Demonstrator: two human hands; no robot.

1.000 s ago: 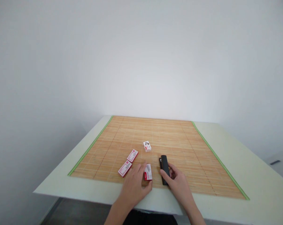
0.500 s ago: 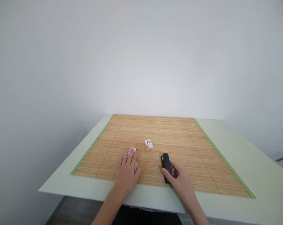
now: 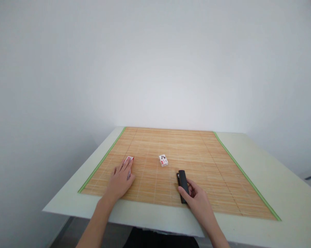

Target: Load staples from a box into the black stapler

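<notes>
My left hand (image 3: 120, 179) lies flat, fingers stretched, over small red-and-white boxes (image 3: 129, 159) on the left part of the bamboo mat (image 3: 171, 144); only a corner of one box shows past my fingertips. My right hand (image 3: 196, 198) grips the near end of a black stapler (image 3: 182, 181) that lies on the mat, thumb and fingers around its sides. A small white box (image 3: 163, 160) with a dark picture sits alone on the mat between and beyond both hands.
The mat has green side edges and covers most of a pale table (image 3: 287, 193). The table's front edge is just below my wrists. A white wall stands behind the table.
My left hand has slid leftward across the mat, taking the red-and-white boxes along under it. My right hand and the stapler have stayed in place.
</notes>
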